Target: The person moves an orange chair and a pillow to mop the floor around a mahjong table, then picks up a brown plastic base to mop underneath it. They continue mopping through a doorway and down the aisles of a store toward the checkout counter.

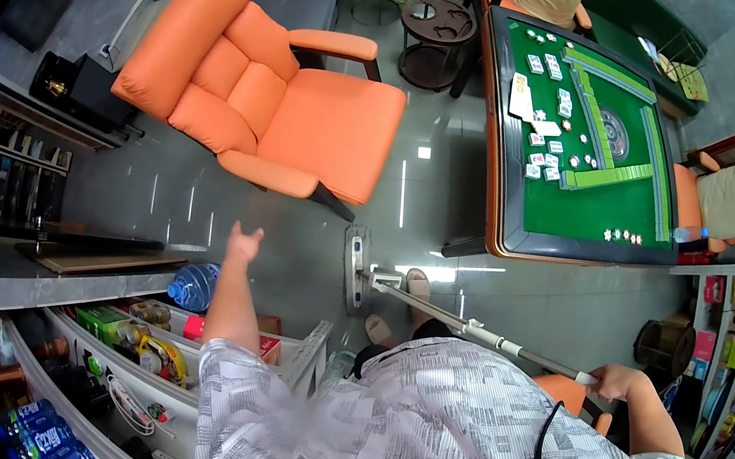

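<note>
my right fingers (pixel 601 377) are closed round the upper end of the mop (pixel 496 340), which slants down to its flat head (pixel 355 271) on the floor (pixel 388 241), near my slippers (pixel 417 286). my left fingers (pixel 237 233) are open, between the orange chair (pixel 330 127) and the blue bottle (pixel 194 287).

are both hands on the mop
No, only the right hand grips the mop, while the left hand is stretched out well away from it.

Right hand (pixel 616 382) on mop (pixel 456 323), left hand (pixel 245 244) apart with fingers spread, orange chair (pixel 274 102) ahead, mahjong table (pixel 558 212) with tiles (pixel 606 176) to the right.
</note>
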A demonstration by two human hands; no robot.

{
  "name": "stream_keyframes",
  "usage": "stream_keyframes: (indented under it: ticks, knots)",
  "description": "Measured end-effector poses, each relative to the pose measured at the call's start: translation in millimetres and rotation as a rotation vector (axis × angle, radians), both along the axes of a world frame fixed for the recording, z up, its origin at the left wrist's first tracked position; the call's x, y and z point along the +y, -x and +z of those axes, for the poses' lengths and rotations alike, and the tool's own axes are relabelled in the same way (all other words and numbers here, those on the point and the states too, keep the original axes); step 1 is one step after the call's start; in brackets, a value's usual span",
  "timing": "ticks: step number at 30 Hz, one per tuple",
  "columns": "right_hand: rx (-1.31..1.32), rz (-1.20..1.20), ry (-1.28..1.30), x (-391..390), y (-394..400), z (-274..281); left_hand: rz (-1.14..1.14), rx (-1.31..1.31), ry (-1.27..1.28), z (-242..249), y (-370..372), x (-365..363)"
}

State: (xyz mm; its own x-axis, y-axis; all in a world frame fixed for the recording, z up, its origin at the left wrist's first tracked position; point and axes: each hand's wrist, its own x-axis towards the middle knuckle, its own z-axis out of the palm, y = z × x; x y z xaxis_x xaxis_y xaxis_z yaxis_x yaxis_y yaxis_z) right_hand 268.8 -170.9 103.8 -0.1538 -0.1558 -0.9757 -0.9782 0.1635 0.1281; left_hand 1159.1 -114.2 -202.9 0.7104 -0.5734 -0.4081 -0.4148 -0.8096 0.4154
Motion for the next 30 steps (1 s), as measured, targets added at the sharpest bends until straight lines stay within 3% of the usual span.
stream_keyframes:
  ticks: [1, 2, 7, 10, 14, 19, 22, 25, 30]
  knots:
    - [0.009, 0.006, 0.020, 2.6, -0.8, 0.4, 0.043, 0.101, -0.060, 10.9, 26.1, 16.2]
    - [0.017, 0.011, 0.042, 4.6, -1.9, -0.2, 0.025, 0.119, -0.168, -9.9, 37.8, 36.9]
    - [-0.010, 0.171, 0.190, 38.1, 1.2, -3.2, -0.263, 0.290, -0.550, -56.2, 134.9, 122.4]
    - [0.022, 0.220, 0.217, 62.4, 1.1, -1.3, -0.352, 0.439, -0.533, -86.4, 186.2, 156.8]
    - [0.160, 0.257, 0.187, 76.7, -31.8, 60.2, -0.482, 0.450, -0.476, -104.1, 238.4, 172.7]
    - [0.076, 0.364, 0.470, 105.0, -14.4, 105.9, -0.725, 0.406, -0.432, -75.9, 288.5, 155.4]
    - [-0.062, 0.464, 0.651, 119.9, -25.4, 109.8, -0.705, 0.462, -0.354, -71.7, 323.1, 145.6]
    - [-0.044, 0.398, 0.592, 117.6, -32.5, 103.4, -0.717, 0.414, -0.220, -79.3, 368.5, 146.4]
    - [0.000, 0.197, 0.381, 87.2, -67.7, 89.4, -0.497, 0.697, -0.260, -47.9, 442.1, 129.7]
